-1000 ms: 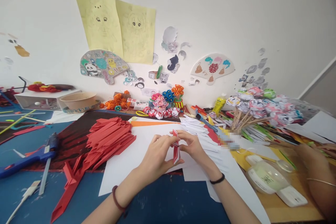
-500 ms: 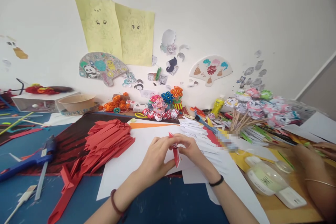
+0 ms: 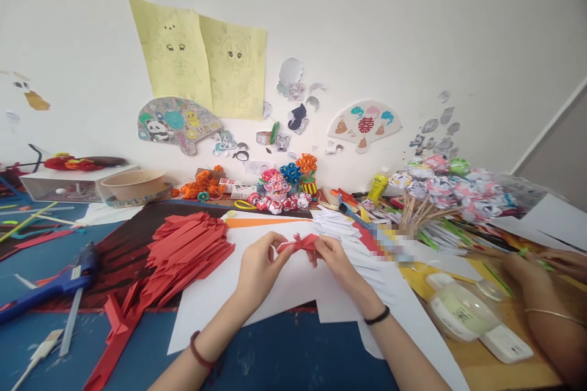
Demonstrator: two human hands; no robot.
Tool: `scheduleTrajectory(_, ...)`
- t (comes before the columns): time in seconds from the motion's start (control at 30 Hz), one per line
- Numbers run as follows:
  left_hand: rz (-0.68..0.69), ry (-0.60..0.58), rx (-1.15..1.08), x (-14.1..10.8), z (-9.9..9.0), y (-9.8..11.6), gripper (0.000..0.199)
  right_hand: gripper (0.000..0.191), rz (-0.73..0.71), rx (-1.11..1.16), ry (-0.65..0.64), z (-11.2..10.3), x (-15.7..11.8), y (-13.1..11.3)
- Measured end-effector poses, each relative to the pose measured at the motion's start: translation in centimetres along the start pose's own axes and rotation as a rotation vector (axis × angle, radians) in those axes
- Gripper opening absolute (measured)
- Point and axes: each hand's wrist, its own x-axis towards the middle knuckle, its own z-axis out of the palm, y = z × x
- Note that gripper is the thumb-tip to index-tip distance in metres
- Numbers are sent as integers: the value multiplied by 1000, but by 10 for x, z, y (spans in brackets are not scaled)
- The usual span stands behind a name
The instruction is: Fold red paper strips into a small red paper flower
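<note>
A small folded piece of red paper (image 3: 299, 243) is stretched between my two hands above the white sheets. My left hand (image 3: 263, 263) pinches its left end, and my right hand (image 3: 332, 256) pinches the right end. Beneath them lies a large white sheet (image 3: 220, 293). Left of my left hand is a heap of folded red paper strips (image 3: 188, 250). White paper strips (image 3: 362, 250) lie fanned out beyond and to the right of my right hand.
A blue glue gun (image 3: 68, 281) and a white cable plug (image 3: 48, 342) lie at left. Paper flowers on sticks (image 3: 426, 195) and a clear bottle (image 3: 463, 308) are at right, near another person's hands (image 3: 527, 269). A bowl (image 3: 132, 186) stands at back left.
The red paper has turned from upright to roughly level. My hands have moved apart to its two ends, the left one shifting slightly left. The camera view has shifted slightly.
</note>
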Motion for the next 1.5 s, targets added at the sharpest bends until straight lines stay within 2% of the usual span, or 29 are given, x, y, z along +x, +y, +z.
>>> scheduleTrajectory(0.17, -66, -46, 29, -1, 5, -3, 36, 43, 34, 180, 47, -1, 0, -4)
scheduleTrajectory(0.33, -120, -97, -90, -2, 13, -7, 41, 40, 69, 183, 37, -3, -1, -5)
scheduleTrajectory(0.47, -147, -92, -129, -2, 15, -8, 43, 40, 59, 111, 30, -3, -1, -5)
scheduleTrajectory(0.73, -132, -109, -60, -2, 16, -9, 44, 36, 52, 9, 40, -4, 2, 2)
scheduleTrajectory(0.97, -133, -212, -27, -1, 21, -12, 45, 21, -81, -330, 89, -3, 3, 12)
scheduleTrajectory(1.17, -31, -254, 93, -4, 20, -10, 38, 14, -138, -383, 85, -3, 2, 9)
scheduleTrajectory(1.37, 223, -182, 478, -11, 22, -13, 23, 13, -129, -420, 120, -5, 3, 9)
scheduleTrajectory(1.5, 371, -88, 619, -10, 25, -19, 19, 13, -123, -437, 102, -6, 2, 11)
